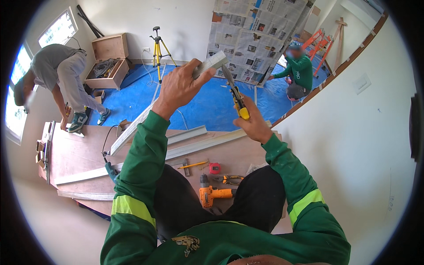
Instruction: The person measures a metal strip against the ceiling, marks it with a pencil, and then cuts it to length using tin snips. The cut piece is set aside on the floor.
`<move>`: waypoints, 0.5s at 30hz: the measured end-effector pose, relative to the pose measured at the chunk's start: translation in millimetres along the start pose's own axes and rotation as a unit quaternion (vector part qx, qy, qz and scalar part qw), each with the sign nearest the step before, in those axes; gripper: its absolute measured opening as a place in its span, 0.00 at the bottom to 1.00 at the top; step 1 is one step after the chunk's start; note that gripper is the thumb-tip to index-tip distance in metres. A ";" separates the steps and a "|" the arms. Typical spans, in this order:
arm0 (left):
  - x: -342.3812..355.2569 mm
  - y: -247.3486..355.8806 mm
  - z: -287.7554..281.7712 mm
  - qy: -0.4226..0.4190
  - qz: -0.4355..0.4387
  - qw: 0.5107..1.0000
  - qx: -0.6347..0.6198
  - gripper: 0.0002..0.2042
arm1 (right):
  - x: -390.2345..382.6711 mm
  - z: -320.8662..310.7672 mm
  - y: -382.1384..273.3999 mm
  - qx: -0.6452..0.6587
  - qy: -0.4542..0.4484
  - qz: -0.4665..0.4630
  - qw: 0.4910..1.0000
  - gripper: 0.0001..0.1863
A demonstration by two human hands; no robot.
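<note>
My left hand [179,88] is closed round a pale metal channel [211,63], raised in front of me. A strip [130,132] running down to the board behind my left arm may be part of that piece; I cannot tell. My right hand [254,121] grips yellow-handled snips [236,95], their jaws at the channel's upper end. Below, on a plywood board [79,157], lie more channels [185,150], an orange drill [210,194], pliers [232,179], a red tape measure [215,168], a pencil [192,164], a small square [186,170] and a teal power tool [110,172].
A co-worker [64,75] bends at the left beside a wooden box [106,79]. Another co-worker [300,70] crouches by a newspaper-covered panel [247,48]. A yellow tripod [159,53] stands on blue sheeting [198,110], with a red ladder [318,53] beyond. A wall [362,141] bounds my right.
</note>
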State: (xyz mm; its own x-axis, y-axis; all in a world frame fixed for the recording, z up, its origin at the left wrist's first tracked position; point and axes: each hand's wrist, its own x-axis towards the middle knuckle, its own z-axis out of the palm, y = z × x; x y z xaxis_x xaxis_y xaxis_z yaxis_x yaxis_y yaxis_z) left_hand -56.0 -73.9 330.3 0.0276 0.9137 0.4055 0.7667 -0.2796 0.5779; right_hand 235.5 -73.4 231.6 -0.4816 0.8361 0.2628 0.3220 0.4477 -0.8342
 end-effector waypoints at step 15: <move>3.9 10.6 12.1 -0.014 -0.036 0.999 0.006 0.40 | 0.0 -12.2 -2.7 -0.042 0.000 -0.014 0.999 0.46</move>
State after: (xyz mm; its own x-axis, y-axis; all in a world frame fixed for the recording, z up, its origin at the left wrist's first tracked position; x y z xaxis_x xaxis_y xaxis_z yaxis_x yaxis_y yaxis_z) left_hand -40.0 -69.8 329.5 -0.0104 0.9394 0.3427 0.7754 -0.2088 0.5959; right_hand 244.6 -70.7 239.8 -0.4918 0.8230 0.2842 0.3758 0.4951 -0.7834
